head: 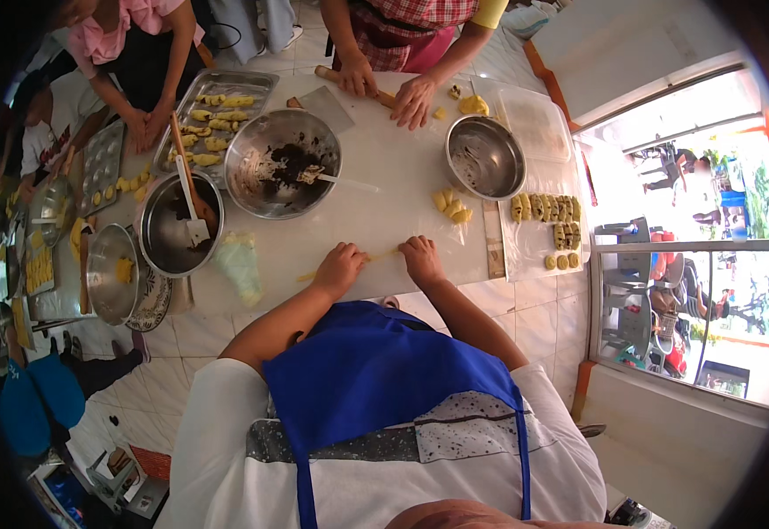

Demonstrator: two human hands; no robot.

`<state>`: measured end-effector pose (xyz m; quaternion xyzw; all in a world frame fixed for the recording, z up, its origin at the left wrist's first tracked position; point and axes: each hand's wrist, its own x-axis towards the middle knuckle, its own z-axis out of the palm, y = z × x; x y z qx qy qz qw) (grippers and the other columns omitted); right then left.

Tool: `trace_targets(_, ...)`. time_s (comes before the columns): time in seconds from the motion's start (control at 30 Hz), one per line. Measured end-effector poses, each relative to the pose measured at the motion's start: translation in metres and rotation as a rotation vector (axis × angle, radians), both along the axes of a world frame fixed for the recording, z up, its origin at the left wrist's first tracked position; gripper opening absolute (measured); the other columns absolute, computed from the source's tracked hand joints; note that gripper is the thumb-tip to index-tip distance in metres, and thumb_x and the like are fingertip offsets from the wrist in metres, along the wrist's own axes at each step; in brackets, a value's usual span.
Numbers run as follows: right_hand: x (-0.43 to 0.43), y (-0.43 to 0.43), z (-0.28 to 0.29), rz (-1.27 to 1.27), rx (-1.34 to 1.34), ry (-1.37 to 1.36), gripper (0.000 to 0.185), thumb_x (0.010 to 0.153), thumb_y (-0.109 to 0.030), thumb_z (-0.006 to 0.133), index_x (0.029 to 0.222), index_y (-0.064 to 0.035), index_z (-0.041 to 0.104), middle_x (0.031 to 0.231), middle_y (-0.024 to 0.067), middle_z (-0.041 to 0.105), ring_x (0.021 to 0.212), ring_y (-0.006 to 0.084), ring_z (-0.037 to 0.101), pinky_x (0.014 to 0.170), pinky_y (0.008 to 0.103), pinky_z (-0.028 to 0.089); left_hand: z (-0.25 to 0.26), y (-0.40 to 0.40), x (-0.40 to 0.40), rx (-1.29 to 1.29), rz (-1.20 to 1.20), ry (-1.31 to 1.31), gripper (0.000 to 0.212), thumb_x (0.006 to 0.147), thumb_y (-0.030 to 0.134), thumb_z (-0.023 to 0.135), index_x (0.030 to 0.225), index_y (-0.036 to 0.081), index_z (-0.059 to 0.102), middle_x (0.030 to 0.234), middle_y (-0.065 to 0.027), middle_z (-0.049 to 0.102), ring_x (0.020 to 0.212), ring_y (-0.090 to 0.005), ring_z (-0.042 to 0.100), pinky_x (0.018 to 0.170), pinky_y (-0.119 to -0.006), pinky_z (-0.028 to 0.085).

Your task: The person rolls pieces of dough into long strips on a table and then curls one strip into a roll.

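Observation:
A thin strip of yellow dough lies on the white table just in front of me. My left hand is at its left part and my right hand at its right end, fingers curled down on it. Whether the fingers pinch the strip or only touch it, I cannot tell. A short end of dough shows left of my left hand. Beyond my right hand lie several yellow dough pieces on plastic film. Rows of shaped dough with dark filling rest on a tray at the right.
Steel bowls, one with dark filling and a spatula, stand ahead left; another steel bowl stands ahead right. A crumpled plastic bag lies left. Across the table, a co-worker's hands rest by a rolling pin. Another person works beside a pastry tray.

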<state>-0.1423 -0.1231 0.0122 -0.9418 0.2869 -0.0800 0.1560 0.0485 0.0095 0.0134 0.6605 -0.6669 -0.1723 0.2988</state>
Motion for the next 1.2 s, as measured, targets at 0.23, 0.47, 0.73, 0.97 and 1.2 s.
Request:
trace_targets(0.23,0.006,0.024,-0.01,0.266,0.061,-0.105,0.039,0.081,-0.006,0.048,0.119,-0.0017,0.055,0.126,0.013,0.052,0.123,0.0273,0.045,0.105,0.0419,0.032,-0.006,-0.003,-0.031,-0.044,0.096,-0.006,0.014,0.075,0.007,0.066,0.089,0.003,0.066,0.086,-0.0088,0.057,0.085,-0.0277,0.055,0.077,-0.038,0.047)
trace_targets(0.47,0.011,0.037,-0.012,0.479,0.038,0.055,0.055,0.091,-0.021,0.045,0.141,-0.0007,0.031,0.148,0.0141,0.03,0.141,0.0267,0.022,0.115,0.0464,0.014,-0.014,0.022,-0.032,-0.039,0.269,-0.031,0.007,0.08,0.012,0.062,0.082,0.006,0.064,0.087,-0.0078,0.058,0.083,-0.0276,0.055,0.075,-0.039,0.046)
trace_targets(0.73,0.026,0.04,-0.002,0.406,-0.122,0.21,0.072,0.09,-0.05,0.044,0.141,-0.0009,0.032,0.15,0.016,0.025,0.142,0.0281,0.017,0.114,0.0497,0.01,-0.022,0.028,-0.037,-0.047,0.279,-0.233,0.032,0.087,0.017,0.055,0.114,0.003,0.06,0.116,-0.0146,0.058,0.111,-0.0331,0.052,0.095,-0.044,0.041)
trace_targets(0.97,0.016,0.037,-0.017,0.449,-0.206,0.178,0.072,0.09,-0.05,0.043,0.141,-0.0011,0.032,0.149,0.0166,0.027,0.14,0.0305,0.022,0.113,0.0504,0.013,-0.01,0.035,-0.061,0.211,0.328,-0.351,0.059,0.09,0.028,0.047,0.141,0.002,0.032,0.149,-0.0164,0.028,0.139,-0.0335,0.023,0.111,-0.055,0.016)
trace_targets(1.2,0.026,0.019,-0.008,0.383,-0.13,0.214,0.069,0.09,-0.046,0.046,0.143,-0.0053,0.029,0.152,0.0118,0.021,0.142,0.029,0.014,0.112,0.0555,0.012,-0.004,0.044,-0.059,0.237,0.321,-0.441,0.057,0.091,0.03,0.044,0.142,0.006,0.033,0.151,-0.0119,0.026,0.14,-0.0332,0.02,0.11,-0.057,0.017)
